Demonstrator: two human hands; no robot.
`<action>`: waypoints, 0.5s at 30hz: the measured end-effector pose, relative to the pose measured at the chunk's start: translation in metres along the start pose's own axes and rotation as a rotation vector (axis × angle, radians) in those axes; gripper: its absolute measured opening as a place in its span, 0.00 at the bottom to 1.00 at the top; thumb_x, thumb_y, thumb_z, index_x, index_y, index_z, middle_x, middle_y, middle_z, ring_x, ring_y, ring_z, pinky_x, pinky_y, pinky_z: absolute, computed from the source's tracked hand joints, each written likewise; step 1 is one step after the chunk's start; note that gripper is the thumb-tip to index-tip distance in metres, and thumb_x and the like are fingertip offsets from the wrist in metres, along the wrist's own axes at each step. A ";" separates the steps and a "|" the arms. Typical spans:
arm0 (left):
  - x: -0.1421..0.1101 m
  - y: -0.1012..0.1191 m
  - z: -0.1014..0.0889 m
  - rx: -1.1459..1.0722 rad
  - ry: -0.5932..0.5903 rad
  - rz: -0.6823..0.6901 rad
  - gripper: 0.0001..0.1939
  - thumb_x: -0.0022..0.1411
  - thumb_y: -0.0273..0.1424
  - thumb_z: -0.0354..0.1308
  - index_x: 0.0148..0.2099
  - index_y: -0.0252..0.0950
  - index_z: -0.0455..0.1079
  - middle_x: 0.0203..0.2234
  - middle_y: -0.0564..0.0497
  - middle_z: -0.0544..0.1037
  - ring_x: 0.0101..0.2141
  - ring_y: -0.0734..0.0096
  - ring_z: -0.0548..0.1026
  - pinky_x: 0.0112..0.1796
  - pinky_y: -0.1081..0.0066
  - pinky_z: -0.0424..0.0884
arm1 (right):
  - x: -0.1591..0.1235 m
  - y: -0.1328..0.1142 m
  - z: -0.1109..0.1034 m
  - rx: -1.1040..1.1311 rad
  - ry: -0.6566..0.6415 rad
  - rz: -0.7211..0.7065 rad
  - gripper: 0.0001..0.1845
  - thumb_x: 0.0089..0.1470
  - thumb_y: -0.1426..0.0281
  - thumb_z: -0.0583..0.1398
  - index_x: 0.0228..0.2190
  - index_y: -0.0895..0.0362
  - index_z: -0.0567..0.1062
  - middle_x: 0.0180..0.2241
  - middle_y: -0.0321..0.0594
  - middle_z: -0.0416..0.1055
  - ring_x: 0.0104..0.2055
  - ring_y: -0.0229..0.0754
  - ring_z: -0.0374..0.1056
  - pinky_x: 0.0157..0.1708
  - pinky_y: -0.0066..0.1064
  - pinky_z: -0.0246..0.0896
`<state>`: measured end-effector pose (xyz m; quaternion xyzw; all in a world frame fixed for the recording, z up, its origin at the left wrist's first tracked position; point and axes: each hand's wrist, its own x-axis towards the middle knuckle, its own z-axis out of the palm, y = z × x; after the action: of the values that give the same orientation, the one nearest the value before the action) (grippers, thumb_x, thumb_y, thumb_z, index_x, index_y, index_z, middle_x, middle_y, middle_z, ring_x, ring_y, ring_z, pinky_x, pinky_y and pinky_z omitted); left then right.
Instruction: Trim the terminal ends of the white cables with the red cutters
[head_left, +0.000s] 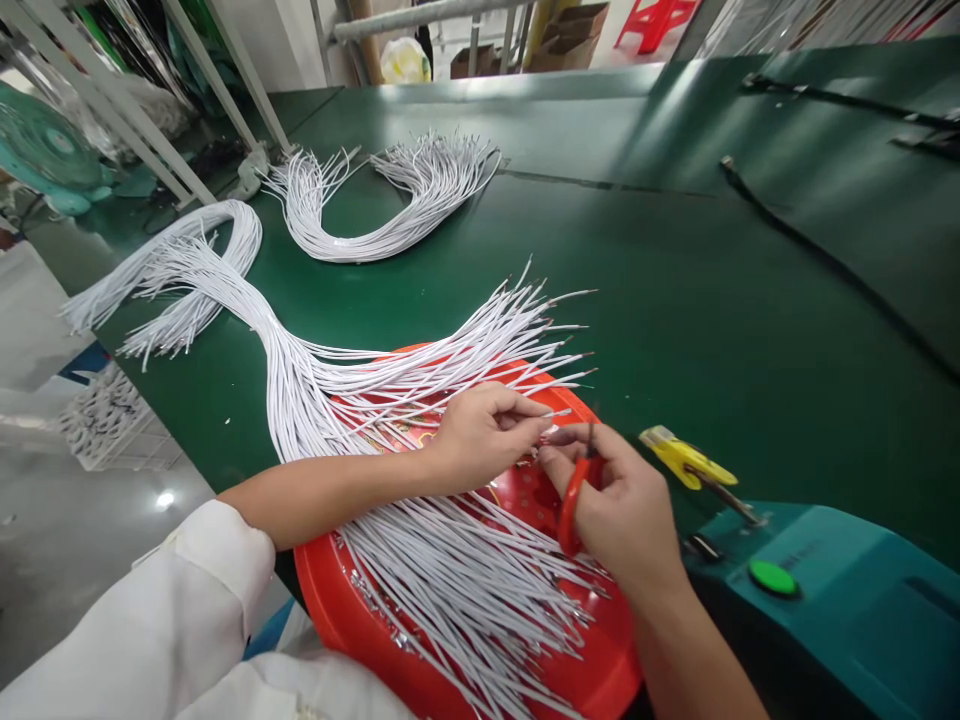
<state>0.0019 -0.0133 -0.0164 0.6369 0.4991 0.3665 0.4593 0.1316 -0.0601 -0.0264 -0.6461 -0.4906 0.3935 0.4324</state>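
Observation:
Over a red tray [322, 585] my left hand [487, 435] pinches one white wire [559, 413] close to its end. Close beside it, my right hand [619, 500] is closed around red-handled scissors [574, 510], its thumb and forefinger near the wire tip. Whether those fingertips also hold something small is hidden. A thick bundle of white wires [300, 375] splits across the tray, one fan [480, 350] above my left forearm and another [457, 570] below it. Small shiny metal pieces [401, 635] lie along the tray's lower left.
More white wire bundles [360, 245] [240, 235] lie on the green table [750, 350]. A teal machine [847, 600] with a green button and a yellow-handled tool [686, 460] stand at the right. Black cables [817, 250] cross the far right; a teal fan [52, 145] is at far left.

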 end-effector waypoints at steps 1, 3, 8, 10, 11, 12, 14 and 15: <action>0.000 0.000 0.000 0.024 0.001 0.026 0.05 0.53 0.27 0.59 0.32 0.32 0.75 0.25 0.51 0.74 0.25 0.78 0.71 0.27 0.77 0.69 | 0.000 -0.001 0.001 0.088 0.073 -0.004 0.09 0.42 0.64 0.63 0.27 0.55 0.70 0.25 0.35 0.70 0.27 0.38 0.67 0.28 0.29 0.63; 0.001 -0.001 -0.001 0.063 -0.011 0.082 0.05 0.53 0.28 0.59 0.33 0.33 0.75 0.25 0.51 0.74 0.25 0.78 0.70 0.28 0.77 0.68 | -0.001 -0.002 0.004 0.229 0.219 -0.018 0.11 0.42 0.65 0.64 0.29 0.55 0.70 0.27 0.36 0.71 0.30 0.39 0.69 0.31 0.31 0.65; -0.001 -0.003 -0.001 0.246 -0.044 0.183 0.05 0.55 0.27 0.58 0.32 0.35 0.76 0.23 0.52 0.75 0.27 0.77 0.70 0.31 0.75 0.68 | -0.003 -0.005 0.008 0.272 0.335 -0.058 0.13 0.41 0.66 0.66 0.29 0.56 0.70 0.27 0.37 0.71 0.29 0.40 0.69 0.31 0.34 0.67; -0.002 -0.004 -0.001 0.298 -0.045 0.227 0.06 0.56 0.27 0.57 0.33 0.35 0.76 0.23 0.52 0.74 0.27 0.76 0.70 0.31 0.75 0.68 | -0.003 -0.003 0.009 0.258 0.336 -0.064 0.14 0.41 0.66 0.66 0.29 0.56 0.69 0.29 0.38 0.72 0.30 0.41 0.70 0.33 0.36 0.67; -0.002 -0.005 -0.001 0.315 -0.044 0.249 0.07 0.56 0.27 0.56 0.34 0.35 0.76 0.23 0.52 0.74 0.27 0.76 0.70 0.31 0.75 0.68 | -0.004 -0.003 0.010 0.240 0.339 -0.064 0.14 0.41 0.66 0.66 0.29 0.56 0.69 0.29 0.38 0.72 0.30 0.41 0.69 0.33 0.36 0.66; -0.003 -0.005 -0.001 0.330 -0.044 0.267 0.07 0.57 0.27 0.56 0.34 0.35 0.76 0.23 0.52 0.74 0.27 0.76 0.70 0.31 0.75 0.68 | -0.004 -0.002 0.010 0.215 0.345 -0.063 0.13 0.41 0.66 0.66 0.29 0.56 0.69 0.29 0.38 0.72 0.30 0.41 0.69 0.34 0.37 0.66; -0.004 -0.006 0.000 0.361 -0.048 0.290 0.07 0.57 0.27 0.55 0.34 0.36 0.76 0.24 0.51 0.74 0.28 0.76 0.71 0.31 0.75 0.68 | -0.005 -0.001 0.010 0.179 0.354 -0.058 0.12 0.43 0.65 0.65 0.28 0.55 0.68 0.29 0.37 0.71 0.30 0.41 0.69 0.34 0.37 0.66; -0.005 -0.006 0.000 0.374 -0.051 0.292 0.08 0.58 0.28 0.55 0.35 0.36 0.76 0.24 0.51 0.74 0.28 0.75 0.71 0.32 0.75 0.68 | -0.006 -0.001 0.010 0.182 0.350 -0.053 0.12 0.43 0.65 0.65 0.27 0.55 0.68 0.29 0.37 0.71 0.30 0.41 0.69 0.34 0.36 0.66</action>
<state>-0.0009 -0.0172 -0.0225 0.7852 0.4492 0.3142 0.2880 0.1210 -0.0637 -0.0286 -0.6497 -0.3871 0.3063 0.5781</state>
